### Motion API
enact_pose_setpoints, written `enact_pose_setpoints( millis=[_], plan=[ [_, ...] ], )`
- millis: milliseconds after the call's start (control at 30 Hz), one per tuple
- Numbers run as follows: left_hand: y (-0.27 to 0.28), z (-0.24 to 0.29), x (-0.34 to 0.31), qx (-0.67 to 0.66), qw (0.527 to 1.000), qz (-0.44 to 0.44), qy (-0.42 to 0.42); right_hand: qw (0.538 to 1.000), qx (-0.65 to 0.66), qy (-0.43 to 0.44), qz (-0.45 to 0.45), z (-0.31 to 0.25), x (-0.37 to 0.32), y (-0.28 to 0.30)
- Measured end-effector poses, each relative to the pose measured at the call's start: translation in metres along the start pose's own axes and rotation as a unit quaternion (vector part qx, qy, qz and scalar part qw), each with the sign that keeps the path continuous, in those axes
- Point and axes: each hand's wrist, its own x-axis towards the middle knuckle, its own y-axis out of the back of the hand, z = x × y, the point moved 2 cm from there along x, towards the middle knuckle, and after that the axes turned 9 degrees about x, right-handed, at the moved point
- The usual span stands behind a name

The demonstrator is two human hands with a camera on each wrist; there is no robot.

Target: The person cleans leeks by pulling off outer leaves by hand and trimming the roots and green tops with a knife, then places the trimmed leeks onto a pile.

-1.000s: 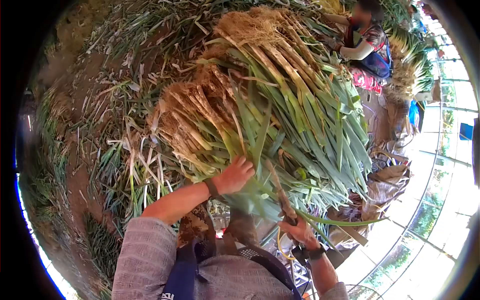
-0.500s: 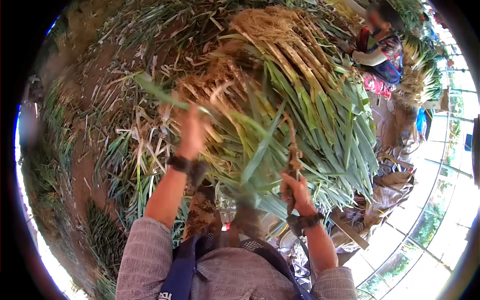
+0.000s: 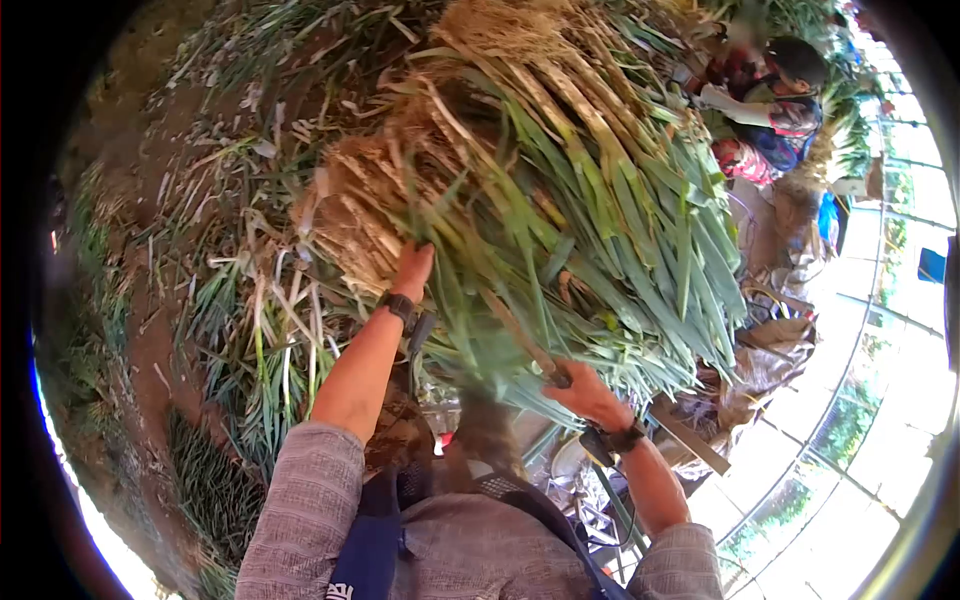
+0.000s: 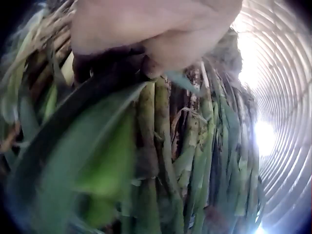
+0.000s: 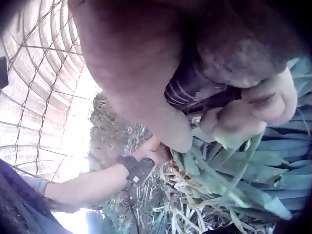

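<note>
A big pile of leeks (image 3: pixel 600 190), with brown roots and flat green leaves, lies in front of me. My left hand (image 3: pixel 415 270) reaches over its near left part and grips a leek by its green leaves (image 4: pixel 83 151). Those leaves hang below the curled fingers in the left wrist view. Nearer my body, my right hand (image 3: pixel 592 395) holds a tool by its dark ribbed handle (image 5: pixel 187 90). A long, flat brown blade (image 3: pixel 520 335) points from that hand toward the pile, up and to the left. The right hand's fingers curl round the handle.
Loose leaves and stalk scraps (image 3: pixel 290 310) cover the ground on the left. Another person (image 3: pixel 765 110) sits at the far right. Crumpled brown sheeting (image 3: pixel 775 360) and a wooden strip (image 3: pixel 690 440) lie right of the pile, beside the greenhouse wall (image 3: pixel 850 440).
My left hand swung left with a loose green leaf, released it, then reached forward onto the pile and took hold of leek leaves. The right hand's tool has tilted left.
</note>
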Motion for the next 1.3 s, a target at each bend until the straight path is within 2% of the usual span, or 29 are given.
enact_pose_setpoints(
  millis=[100, 133, 200, 267, 300, 333, 400, 433, 500, 533, 600, 667, 733, 767, 800, 867, 933, 1000, 1033, 1133, 1200, 1233, 1267, 1300],
  plan=[
    [-0.013, 0.004, 0.017, -0.062, 0.998, 0.019, -0.009, 0.998, 0.024, -0.037, 0.038, 0.01, -0.024, 0.005],
    [-0.018, 0.006, 0.023, -0.066, 0.996, 0.063, 0.009, 0.997, 0.025, -0.057, 0.042, 0.015, -0.031, 0.006],
    [-0.017, 0.009, 0.023, -0.089, 0.994, 0.052, 0.035, 0.995, 0.054, -0.056, 0.063, 0.033, -0.049, 0.002],
    [-0.026, 0.002, 0.03, -0.113, 0.991, 0.048, 0.045, 0.969, 0.173, -0.099, 0.149, 0.056, -0.068, 0.0],
    [-0.035, -0.007, 0.033, -0.097, 0.988, 0.122, -0.012, 0.966, 0.162, -0.113, 0.165, 0.071, -0.075, -0.002],
    [-0.04, -0.01, 0.027, -0.08, 0.975, 0.197, -0.07, 0.962, 0.166, -0.115, 0.183, 0.061, -0.086, -0.001],
    [-0.054, 0.016, -0.056, -0.073, 0.986, 0.006, -0.149, 0.967, 0.143, -0.091, 0.191, 0.065, -0.102, -0.008],
    [-0.072, 0.014, -0.089, -0.067, 0.99, -0.02, -0.119, 0.97, 0.145, -0.08, 0.18, 0.063, -0.108, -0.011],
    [-0.096, 0.002, -0.132, -0.041, 0.966, -0.168, -0.192, 0.969, 0.167, -0.043, 0.175, 0.054, -0.116, -0.013],
    [-0.102, 0.003, -0.143, -0.032, 0.963, -0.172, -0.203, 0.966, 0.172, -0.036, 0.187, 0.052, -0.117, -0.012],
    [-0.112, 0.005, -0.161, 0.052, 0.939, -0.195, -0.279, 0.975, 0.131, -0.031, 0.178, 0.048, -0.117, -0.011],
    [-0.12, 0.006, -0.144, 0.117, 0.917, -0.211, -0.317, 0.971, 0.132, -0.011, 0.199, 0.03, -0.122, -0.007],
    [-0.117, 0.029, -0.135, 0.035, 0.939, -0.174, -0.294, 0.963, 0.149, 0.012, 0.224, 0.021, -0.121, -0.003],
    [-0.113, 0.038, -0.132, -0.005, 0.956, -0.147, -0.255, 0.951, 0.183, 0.033, 0.247, 0.014, -0.125, -0.001],
    [-0.107, 0.055, -0.14, 0.004, 0.953, -0.147, -0.267, 0.947, 0.19, 0.043, 0.256, 0.015, -0.127, 0.0],
    [-0.091, 0.096, -0.172, -0.184, 0.933, -0.209, -0.229, 0.961, 0.151, 0.046, 0.229, 0.021, -0.128, 0.004],
    [-0.08, 0.133, -0.202, -0.23, 0.919, -0.199, -0.252, 0.953, 0.175, 0.066, 0.239, 0.005, -0.135, 0.013],
    [-0.067, 0.174, -0.228, -0.226, 0.884, -0.233, -0.336, 0.943, 0.177, 0.101, 0.264, 0.008, -0.136, 0.025],
    [-0.062, 0.203, -0.262, -0.248, 0.87, -0.227, -0.36, 0.934, 0.205, 0.107, 0.273, 0.013, -0.133, 0.03],
    [-0.048, 0.268, -0.311, -0.309, 0.798, -0.253, -0.451, 0.915, 0.221, 0.132, 0.311, 0.013, -0.133, 0.06],
    [-0.049, 0.29, -0.343, -0.368, 0.757, -0.259, -0.473, 0.904, 0.216, 0.157, 0.334, 0.007, -0.14, 0.081],
    [-0.047, 0.289, -0.346, -0.306, 0.776, -0.277, -0.477, 0.897, 0.214, 0.171, 0.346, 0.003, -0.142, 0.089],
    [-0.053, 0.282, -0.338, -0.299, 0.792, -0.26, -0.464, 0.897, 0.211, 0.179, 0.345, 0.002, -0.143, 0.095],
    [-0.064, 0.267, -0.329, -0.286, 0.833, -0.196, -0.431, 0.899, 0.177, 0.195, 0.35, 0.002, -0.144, 0.099]
  ],
)
